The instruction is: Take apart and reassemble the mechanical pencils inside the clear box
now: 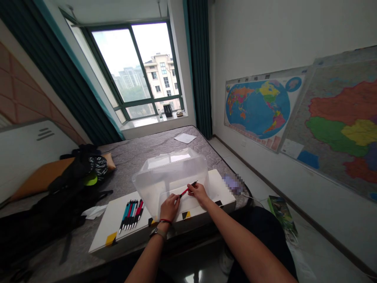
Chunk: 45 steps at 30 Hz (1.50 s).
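Slim red-and-black pen (186,192): in front of the translucent plastic bin (173,177) (landmark), gripped at both ends. Left hand (170,207): fingertips closed on its near end. Right hand (198,192): fingertips pinching near its far end. Row of blue, red, white and black pens (131,214): left of bin, on white flat box (113,220). Box extends beneath bin.

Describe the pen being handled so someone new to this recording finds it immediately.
On the mattress, find the white box with the clear bin on it. In front of the bin, the left hand and right hand hold the red-and-black pen. The other pens lie side by side on the box; only this one is in the fingers.
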{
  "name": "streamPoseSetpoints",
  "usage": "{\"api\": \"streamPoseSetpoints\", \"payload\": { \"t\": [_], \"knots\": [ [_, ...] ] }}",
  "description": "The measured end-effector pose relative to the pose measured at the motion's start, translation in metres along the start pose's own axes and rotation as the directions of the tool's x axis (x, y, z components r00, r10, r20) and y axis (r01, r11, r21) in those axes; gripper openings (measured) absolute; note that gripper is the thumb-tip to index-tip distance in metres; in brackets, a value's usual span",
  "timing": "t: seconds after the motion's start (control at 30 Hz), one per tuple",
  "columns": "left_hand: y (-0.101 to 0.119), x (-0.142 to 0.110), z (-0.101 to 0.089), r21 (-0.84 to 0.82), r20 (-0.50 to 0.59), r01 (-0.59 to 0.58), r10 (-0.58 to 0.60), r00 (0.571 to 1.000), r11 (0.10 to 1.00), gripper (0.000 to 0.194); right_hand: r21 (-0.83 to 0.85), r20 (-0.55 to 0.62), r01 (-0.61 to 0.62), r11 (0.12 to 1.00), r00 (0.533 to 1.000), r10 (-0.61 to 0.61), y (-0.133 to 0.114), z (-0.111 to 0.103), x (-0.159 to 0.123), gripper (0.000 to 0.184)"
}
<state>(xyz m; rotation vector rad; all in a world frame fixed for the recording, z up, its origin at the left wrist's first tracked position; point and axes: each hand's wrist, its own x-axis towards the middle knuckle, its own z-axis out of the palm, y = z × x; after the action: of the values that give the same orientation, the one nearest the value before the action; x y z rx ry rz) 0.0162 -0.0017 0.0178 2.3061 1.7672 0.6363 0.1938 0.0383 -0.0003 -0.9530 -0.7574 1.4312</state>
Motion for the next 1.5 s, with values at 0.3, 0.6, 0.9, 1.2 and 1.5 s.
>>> {"api": "streamPoseSetpoints", "payload": {
  "t": [0.3, 0.6, 0.9, 1.2, 1.5],
  "knots": [
    [0.0009, -0.0011, -0.0004, 0.007, -0.005, -0.005, 0.005, 1.0, 1.0, 0.031, -0.025, 0.025, 0.003, 1.0, 1.0, -0.003, -0.0046, 0.0011, -0.0025, 0.04],
    [0.0031, -0.0004, -0.0023, 0.012, 0.025, 0.018, -0.019, 1.0, 1.0, 0.03, -0.055, 0.034, -0.005, 0.998, 0.999, 0.007, -0.0039, -0.0029, -0.0008, 0.037],
    [-0.0018, -0.0004, 0.002, 0.028, 0.021, -0.008, 0.008, 1.0, 1.0, 0.03, 0.002, 0.09, -0.05, 0.999, 0.995, 0.049, -0.0071, -0.0025, -0.0041, 0.043],
    [0.0004, -0.0013, -0.0003, 0.047, 0.018, -0.018, 0.017, 1.0, 0.999, 0.034, 0.006, 0.087, -0.06, 0.998, 0.994, 0.059, -0.0062, -0.0025, -0.0034, 0.043],
    [0.0028, -0.001, -0.0027, 0.097, 0.052, -0.021, 0.016, 0.999, 0.995, 0.037, -0.01, 0.039, -0.035, 0.999, 0.999, 0.036, -0.0027, -0.003, -0.0004, 0.039]
  ]
}}
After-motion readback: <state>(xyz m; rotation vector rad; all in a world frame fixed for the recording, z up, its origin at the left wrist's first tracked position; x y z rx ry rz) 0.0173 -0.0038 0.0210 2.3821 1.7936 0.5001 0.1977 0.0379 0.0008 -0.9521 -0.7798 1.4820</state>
